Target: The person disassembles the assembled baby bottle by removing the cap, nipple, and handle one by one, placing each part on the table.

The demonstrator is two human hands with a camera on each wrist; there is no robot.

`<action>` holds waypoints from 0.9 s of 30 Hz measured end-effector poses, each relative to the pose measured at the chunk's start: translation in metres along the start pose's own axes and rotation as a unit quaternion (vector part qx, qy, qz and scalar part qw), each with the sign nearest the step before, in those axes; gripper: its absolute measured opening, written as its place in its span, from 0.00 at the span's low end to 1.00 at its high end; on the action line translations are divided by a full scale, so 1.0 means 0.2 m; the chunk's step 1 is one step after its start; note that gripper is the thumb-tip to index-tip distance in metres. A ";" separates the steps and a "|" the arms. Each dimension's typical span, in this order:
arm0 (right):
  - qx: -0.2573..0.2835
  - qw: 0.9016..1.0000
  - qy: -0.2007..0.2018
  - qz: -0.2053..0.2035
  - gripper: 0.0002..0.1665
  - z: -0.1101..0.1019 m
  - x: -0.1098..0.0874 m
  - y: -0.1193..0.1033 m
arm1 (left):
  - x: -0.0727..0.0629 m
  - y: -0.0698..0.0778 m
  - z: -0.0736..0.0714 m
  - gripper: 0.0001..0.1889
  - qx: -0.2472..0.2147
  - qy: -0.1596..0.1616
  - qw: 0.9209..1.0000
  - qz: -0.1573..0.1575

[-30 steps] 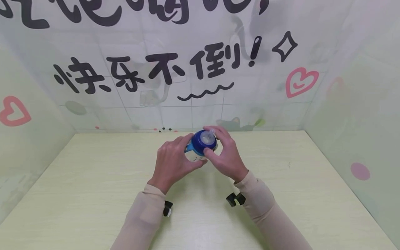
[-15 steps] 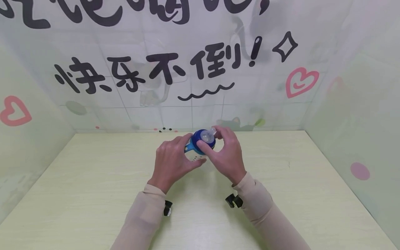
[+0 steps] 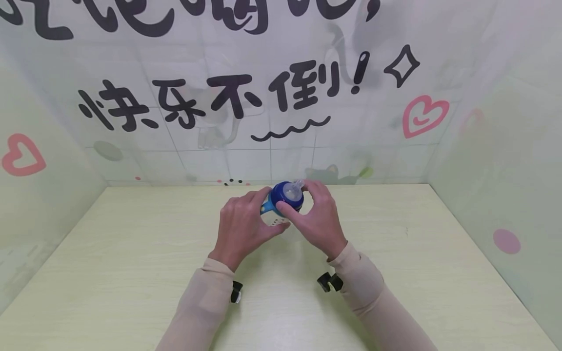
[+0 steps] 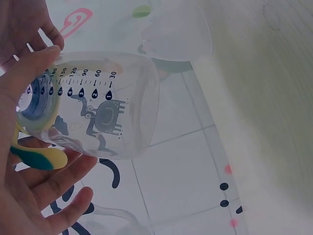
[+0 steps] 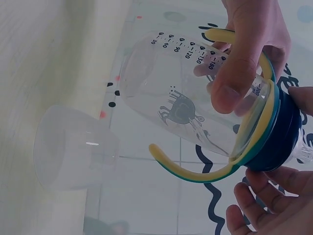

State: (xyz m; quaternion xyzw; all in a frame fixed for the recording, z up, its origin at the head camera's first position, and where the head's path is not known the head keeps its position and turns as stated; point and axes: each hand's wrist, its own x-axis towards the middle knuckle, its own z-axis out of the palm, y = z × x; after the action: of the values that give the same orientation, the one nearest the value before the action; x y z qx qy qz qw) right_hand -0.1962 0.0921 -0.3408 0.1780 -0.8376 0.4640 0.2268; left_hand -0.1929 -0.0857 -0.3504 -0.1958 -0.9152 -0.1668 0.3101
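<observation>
A clear baby bottle with a measuring scale and a grey animal print is held over the table by both hands. Its dark blue collar carries a clear teat. Below the collar sits a yellow and teal ring with two curved handles. My left hand grips the bottle's body, thumb on the near side. On the collar, my right hand has its thumb on the near side and its fingers round the far right side, close to the teat.
A clear, cup-shaped cover stands on the table past the bottle, hidden in the head view. The pale wood table meets a printed back wall and side walls. A black clip-like piece is at the right sleeve.
My right thumb has shifted left along the collar, and the right fingers have slid from the collar's far side toward the right. The left hand keeps its grip in about the same place.
</observation>
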 end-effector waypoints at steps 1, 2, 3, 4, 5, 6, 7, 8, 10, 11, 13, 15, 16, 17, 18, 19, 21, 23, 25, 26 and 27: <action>0.003 1.000 -0.003 -0.001 0.28 0.00 0.00 0.00 | 0.00 0.00 0.00 0.40 0.000 -0.001 1.000 0.000; 0.008 1.000 -0.007 -0.002 0.28 0.00 0.00 0.00 | 0.00 0.00 0.00 0.40 0.000 -0.002 1.000 0.000; 0.012 1.000 -0.010 -0.002 0.28 0.00 0.00 0.01 | 0.00 0.00 0.00 0.40 0.000 -0.002 1.000 0.000; 0.016 1.000 -0.014 -0.001 0.29 0.00 0.00 0.01 | 0.00 0.00 0.00 0.41 0.000 -0.002 1.000 0.000; 0.021 1.000 -0.018 -0.001 0.29 -0.01 0.00 0.01 | 0.00 0.00 0.00 0.41 -0.001 -0.003 1.000 0.000; 0.026 0.999 -0.022 -0.001 0.29 -0.01 0.00 0.01 | 0.00 0.00 0.01 0.41 -0.002 -0.003 1.000 -0.001; 0.032 0.999 -0.027 -0.003 0.29 -0.01 0.00 0.01 | 0.00 0.00 0.01 0.41 -0.004 -0.003 1.000 -0.001; 0.039 0.999 -0.031 -0.004 0.29 -0.01 0.00 0.01 | 0.00 0.00 0.01 0.41 -0.005 -0.004 1.000 -0.001; 0.049 0.998 -0.039 -0.008 0.29 -0.02 0.00 0.01 | 0.00 0.00 0.01 0.41 -0.008 -0.004 1.000 -0.002; 0.054 0.998 -0.042 -0.012 0.29 -0.02 0.01 0.01 | 0.00 0.00 0.00 0.41 -0.009 -0.004 1.000 -0.003; 0.060 0.997 -0.047 -0.020 0.29 -0.02 0.01 0.02 | 0.00 0.00 0.00 0.41 -0.012 -0.005 1.000 -0.003; 0.063 0.996 -0.052 -0.028 0.29 -0.03 0.01 0.02 | 0.00 0.00 0.00 0.41 -0.015 -0.005 1.000 -0.002; 0.066 0.996 -0.055 -0.033 0.29 -0.04 0.01 0.02 | 0.00 0.00 0.00 0.41 -0.016 -0.005 1.000 -0.001; 0.069 0.995 -0.057 -0.038 0.29 -0.04 0.01 0.02 | 0.00 0.00 0.00 0.41 -0.019 -0.005 1.000 0.000; 0.073 0.995 -0.059 -0.042 0.29 -0.05 0.02 0.02 | 0.00 0.00 0.00 0.41 -0.021 -0.005 1.000 0.001; 0.077 0.994 -0.061 -0.046 0.29 -0.05 0.02 0.03 | 0.00 0.00 0.01 0.41 -0.023 -0.005 1.000 0.001; 0.085 0.993 -0.065 -0.052 0.29 -0.06 0.02 0.03 | 0.00 0.00 0.01 0.41 -0.028 -0.006 1.000 0.003; 0.093 0.992 -0.070 -0.056 0.30 -0.07 0.03 0.04 | 0.00 0.00 0.01 0.41 -0.034 -0.007 0.999 0.005; 0.099 0.991 -0.074 -0.058 0.30 -0.08 0.03 0.05 | 0.00 0.01 0.01 0.41 -0.039 -0.008 0.999 0.007; 0.101 0.990 -0.075 -0.060 0.30 -0.08 0.03 0.05 | 0.00 0.01 0.01 0.41 -0.040 -0.009 0.999 0.008; 0.102 0.990 -0.077 -0.062 0.30 -0.08 0.04 0.05 | 0.00 0.01 0.01 0.41 -0.041 -0.008 0.999 0.009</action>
State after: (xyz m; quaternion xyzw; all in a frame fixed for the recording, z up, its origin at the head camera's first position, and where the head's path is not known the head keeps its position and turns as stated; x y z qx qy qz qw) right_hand -0.2035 0.1105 -0.3358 0.2869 -0.7881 0.5172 0.1708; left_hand -0.1926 -0.0837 -0.3509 -0.2181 -0.9083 -0.2001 0.2956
